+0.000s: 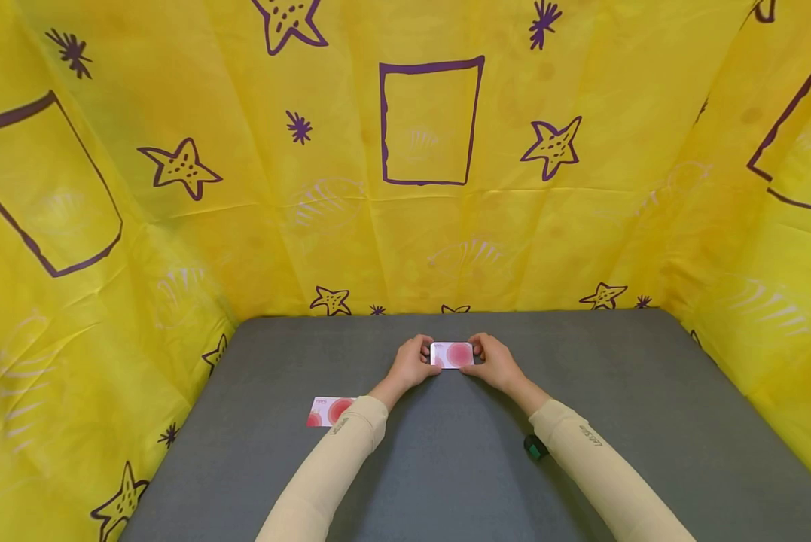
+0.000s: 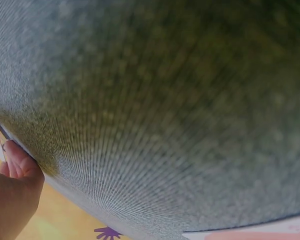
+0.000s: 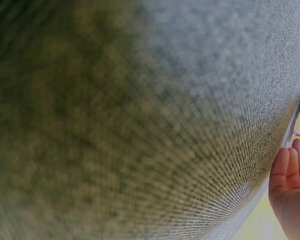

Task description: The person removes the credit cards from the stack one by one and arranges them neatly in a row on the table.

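Note:
Near the far side of the grey table, a white-and-pink card with a round pink print spans the gap between both hands. My left hand pinches its left end, thumb toward me and the other fingers curled at the far side. The right end is pinched the same way by my right hand. Only part of the left hand shows at the left edge of the left wrist view. In the right wrist view, the right hand sits at the right edge, fingertips down by the table surface.
A second white-and-pink card lies flat at the left, partly covered by the left sleeve. Beside the right sleeve sits a small black object with a green face. Yellow cloth with purple drawings encloses the grey table at the back and sides.

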`<action>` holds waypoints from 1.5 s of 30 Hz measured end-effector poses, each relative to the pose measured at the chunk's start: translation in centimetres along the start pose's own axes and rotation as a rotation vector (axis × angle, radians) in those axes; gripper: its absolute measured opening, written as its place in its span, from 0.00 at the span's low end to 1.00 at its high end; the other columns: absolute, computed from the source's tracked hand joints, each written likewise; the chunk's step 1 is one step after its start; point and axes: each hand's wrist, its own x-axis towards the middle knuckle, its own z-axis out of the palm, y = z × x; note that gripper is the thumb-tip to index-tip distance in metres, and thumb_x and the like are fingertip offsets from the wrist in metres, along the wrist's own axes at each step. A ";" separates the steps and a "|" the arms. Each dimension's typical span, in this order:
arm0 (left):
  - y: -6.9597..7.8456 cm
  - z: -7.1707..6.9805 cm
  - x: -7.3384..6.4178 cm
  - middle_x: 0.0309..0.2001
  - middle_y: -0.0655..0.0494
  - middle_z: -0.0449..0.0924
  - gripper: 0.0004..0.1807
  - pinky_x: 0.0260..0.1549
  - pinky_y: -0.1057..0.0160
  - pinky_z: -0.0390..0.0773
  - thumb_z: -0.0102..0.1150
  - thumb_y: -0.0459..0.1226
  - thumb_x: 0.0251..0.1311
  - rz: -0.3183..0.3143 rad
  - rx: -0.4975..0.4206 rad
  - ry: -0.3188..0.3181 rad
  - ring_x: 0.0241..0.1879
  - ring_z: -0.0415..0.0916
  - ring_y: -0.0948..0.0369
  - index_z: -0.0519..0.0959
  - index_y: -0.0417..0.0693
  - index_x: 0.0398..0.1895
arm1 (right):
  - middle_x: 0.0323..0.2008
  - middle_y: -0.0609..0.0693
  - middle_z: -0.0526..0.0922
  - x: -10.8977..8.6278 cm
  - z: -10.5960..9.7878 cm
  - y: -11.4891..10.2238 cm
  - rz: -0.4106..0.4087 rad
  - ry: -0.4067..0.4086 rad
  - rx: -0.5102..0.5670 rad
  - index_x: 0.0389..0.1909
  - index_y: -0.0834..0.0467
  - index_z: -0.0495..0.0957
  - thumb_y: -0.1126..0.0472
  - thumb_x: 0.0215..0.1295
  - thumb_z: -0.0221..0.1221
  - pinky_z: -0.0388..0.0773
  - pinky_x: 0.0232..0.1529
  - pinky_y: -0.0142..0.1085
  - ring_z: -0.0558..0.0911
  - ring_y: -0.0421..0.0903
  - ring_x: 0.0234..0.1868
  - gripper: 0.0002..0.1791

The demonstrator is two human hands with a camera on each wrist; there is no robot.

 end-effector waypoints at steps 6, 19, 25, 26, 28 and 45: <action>-0.1 0.2 -0.2 0.34 0.43 0.75 0.31 0.31 0.66 0.72 0.74 0.28 0.45 0.021 -0.036 0.012 0.28 0.68 0.62 0.71 0.35 0.54 | 0.32 0.53 0.73 -0.1 0.0 -0.2 0.002 -0.005 0.017 0.49 0.68 0.70 0.62 0.46 0.76 0.69 0.37 0.37 0.70 0.46 0.32 0.32; -0.1 -0.2 -0.7 0.34 0.48 0.72 0.30 0.34 0.65 0.73 0.73 0.27 0.47 0.023 -0.023 0.003 0.30 0.68 0.61 0.70 0.38 0.54 | 0.32 0.53 0.72 -0.6 0.3 -0.8 0.041 -0.015 0.042 0.51 0.65 0.68 0.65 0.48 0.75 0.69 0.35 0.36 0.71 0.46 0.32 0.32; -0.4 -0.8 -1.4 0.33 0.50 0.72 0.30 0.34 0.65 0.72 0.73 0.26 0.46 0.052 0.006 -0.004 0.30 0.68 0.61 0.70 0.38 0.54 | 0.32 0.53 0.73 -1.0 0.3 -1.5 0.037 -0.025 0.069 0.52 0.65 0.68 0.67 0.48 0.74 0.70 0.35 0.35 0.71 0.46 0.31 0.32; -0.4 -1.0 -1.5 0.33 0.50 0.73 0.30 0.34 0.65 0.72 0.73 0.26 0.46 0.058 0.012 -0.007 0.30 0.68 0.61 0.70 0.38 0.54 | 0.32 0.53 0.74 -1.1 0.3 -1.7 0.035 -0.028 0.069 0.52 0.65 0.68 0.67 0.48 0.74 0.70 0.35 0.35 0.71 0.46 0.31 0.32; -0.5 -1.3 -1.8 0.33 0.50 0.73 0.30 0.34 0.66 0.72 0.74 0.27 0.46 0.068 0.017 -0.017 0.30 0.68 0.61 0.71 0.38 0.54 | 0.32 0.54 0.75 -1.3 0.3 -1.9 0.038 -0.039 0.067 0.52 0.64 0.68 0.67 0.48 0.74 0.70 0.35 0.35 0.71 0.45 0.31 0.32; -1.1 -3.3 -5.3 0.34 0.49 0.75 0.29 0.34 0.67 0.72 0.75 0.32 0.48 0.129 0.017 -0.106 0.32 0.71 0.58 0.73 0.37 0.53 | 0.31 0.49 0.76 -4.0 1.0 -2.9 -0.020 -0.085 0.102 0.48 0.62 0.71 0.62 0.47 0.75 0.69 0.32 0.31 0.72 0.44 0.30 0.29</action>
